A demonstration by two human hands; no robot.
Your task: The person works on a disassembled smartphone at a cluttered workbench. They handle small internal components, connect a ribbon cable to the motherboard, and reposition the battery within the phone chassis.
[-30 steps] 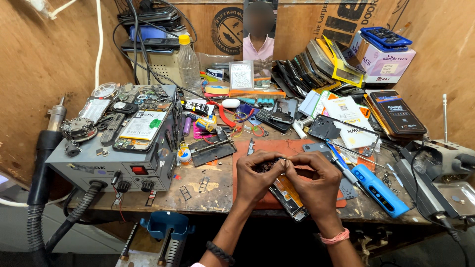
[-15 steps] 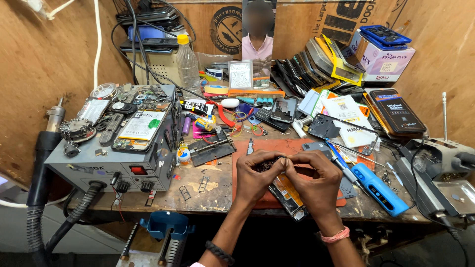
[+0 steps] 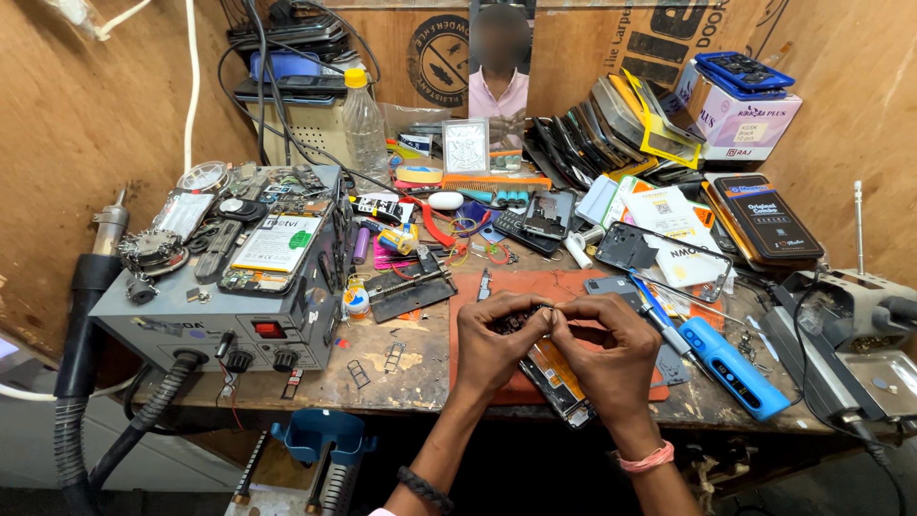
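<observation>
Cluttered desk (image 3: 420,368): left hand (image 3: 497,336) and right hand (image 3: 611,349) pinch one small part (image 3: 552,311) between fingertips, above the opened phone (image 3: 554,375) at six o'clock.

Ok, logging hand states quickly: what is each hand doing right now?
Left hand: fingers curled, pinching a small dark part.
Right hand: fingers curled, pinching the same part; what it is cannot be told.

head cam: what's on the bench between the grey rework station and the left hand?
Head view: a small white bottle, a dark metal plate and loose SIM trays lie on bare worn bench between the grey rework station and the left hand.
</observation>
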